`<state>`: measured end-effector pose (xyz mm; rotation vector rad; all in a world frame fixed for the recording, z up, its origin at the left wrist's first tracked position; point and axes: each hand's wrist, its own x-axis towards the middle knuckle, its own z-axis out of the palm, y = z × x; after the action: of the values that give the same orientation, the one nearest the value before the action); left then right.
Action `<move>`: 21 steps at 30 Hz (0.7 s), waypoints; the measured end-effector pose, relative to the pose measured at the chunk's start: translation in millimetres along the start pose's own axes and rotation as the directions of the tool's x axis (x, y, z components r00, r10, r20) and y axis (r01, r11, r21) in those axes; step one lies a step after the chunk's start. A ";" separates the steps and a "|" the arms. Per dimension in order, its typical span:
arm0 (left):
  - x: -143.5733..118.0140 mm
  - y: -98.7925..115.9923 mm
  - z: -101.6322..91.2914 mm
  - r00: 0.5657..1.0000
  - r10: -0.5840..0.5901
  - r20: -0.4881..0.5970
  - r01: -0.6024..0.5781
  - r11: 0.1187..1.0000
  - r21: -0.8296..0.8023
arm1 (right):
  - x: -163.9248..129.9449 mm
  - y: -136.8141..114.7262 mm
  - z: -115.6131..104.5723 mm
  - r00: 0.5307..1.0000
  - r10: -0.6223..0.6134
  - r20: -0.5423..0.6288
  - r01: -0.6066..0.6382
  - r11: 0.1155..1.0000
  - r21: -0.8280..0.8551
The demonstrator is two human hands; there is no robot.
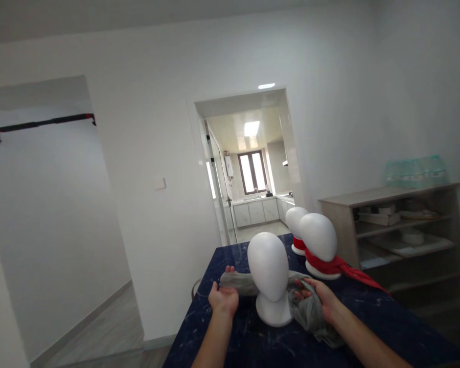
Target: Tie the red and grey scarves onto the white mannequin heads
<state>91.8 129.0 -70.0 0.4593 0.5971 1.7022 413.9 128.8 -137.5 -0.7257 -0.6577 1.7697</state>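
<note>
In the head view, a thin grey fabric scarf point(243, 283) passes behind the neck of a smooth white egg-shaped mannequin head point(268, 268), upright on a dark blue marbled table point(199, 337). The left hand point(224, 298) is palm up and half-curled, cloth lying across its fingers; whether it pinches, I cannot tell. The right hand point(320, 295) loosely grips bunched cloth, the slack hanging below. The scarf looks light, limp and soft, likely to slip on the glossy neck, so a hold near each end seems best. The mannequin head looks light and easily tipped; its flared base would steady it.
</note>
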 end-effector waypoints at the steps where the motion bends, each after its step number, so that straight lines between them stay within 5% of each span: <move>1: -7.2 -7.5 -9.7 1.000 -0.012 -0.011 0.012 1.000 0.004 | -2.3 7.2 -0.6 0.999 0.026 -0.028 -0.024 0.998 0.061; 7: -54.5 -66.6 -41.3 0.991 -0.130 0.000 0.130 0.991 -0.001 | -10.7 32.6 8.5 0.996 0.056 -0.074 -0.041 0.981 0.189; 12: -82.9 -101.7 -33.9 0.938 -0.311 0.152 0.320 0.947 -0.032 | -10.3 41.0 18.9 0.977 -0.042 -0.208 0.069 0.990 0.126; 16: -92.4 -117.8 -25.4 0.920 -0.360 0.156 0.369 0.929 -0.031 | -9.2 44.6 23.1 0.970 -0.131 -0.202 0.143 0.989 0.042; 21: -102.0 -133.1 -20.8 0.868 -0.426 0.254 0.371 0.898 0.236 | -10.0 48.7 23.3 0.967 -0.167 -0.190 0.153 0.984 -0.088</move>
<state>203.7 46.8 -166.3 0.6603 0.5772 1.1570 368.9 103.4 -156.1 -0.8612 -0.6307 1.5105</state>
